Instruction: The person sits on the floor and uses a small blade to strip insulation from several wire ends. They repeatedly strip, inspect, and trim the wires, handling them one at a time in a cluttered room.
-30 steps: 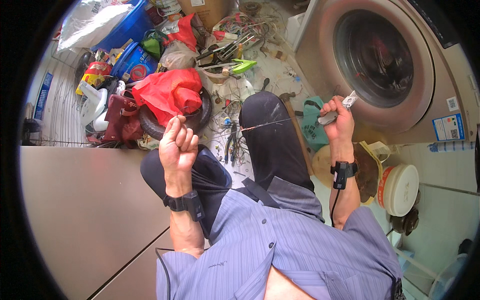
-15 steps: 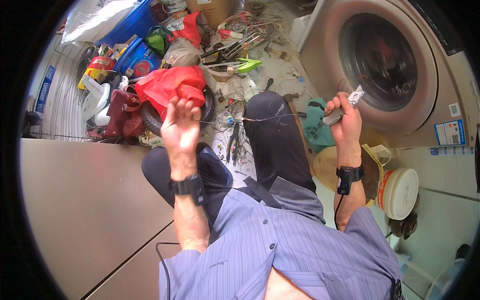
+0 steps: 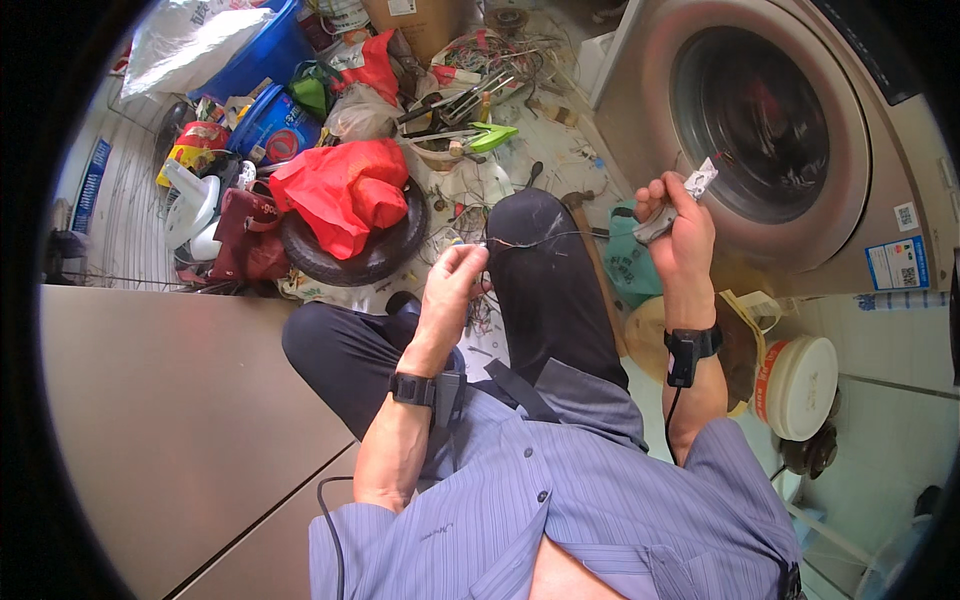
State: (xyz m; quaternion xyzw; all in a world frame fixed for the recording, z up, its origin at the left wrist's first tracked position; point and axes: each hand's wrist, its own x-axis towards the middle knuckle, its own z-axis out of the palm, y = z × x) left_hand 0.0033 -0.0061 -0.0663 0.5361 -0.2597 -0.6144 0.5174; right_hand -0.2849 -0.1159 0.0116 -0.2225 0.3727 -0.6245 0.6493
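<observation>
My left hand (image 3: 452,285) is closed in a pinch, fingertips at the end of a thin wire (image 3: 545,240). The wire crosses above my knee (image 3: 530,270) toward a short dark section near my right hand. My right hand (image 3: 682,232) is closed around a grey, rounded object (image 3: 655,224). A crumpled silver-white piece (image 3: 702,178) sticks out above its thumb; whether the two are one item, I cannot tell. How the wire joins the grey object is unclear.
A front-loading washing machine (image 3: 620,110) stands right. A red bag (image 3: 335,195) lies on a black tyre (image 3: 370,265) at left. A hammer (image 3: 600,270) lies beside my knee. Tangled wires (image 3: 495,55) litter the far floor; a white-lidded bucket (image 3: 808,388) sits at right.
My left hand has moved right and a little down, from beside the red bag to the wire's end, and its fingers have closed from a looser pose. My right hand has barely shifted.
</observation>
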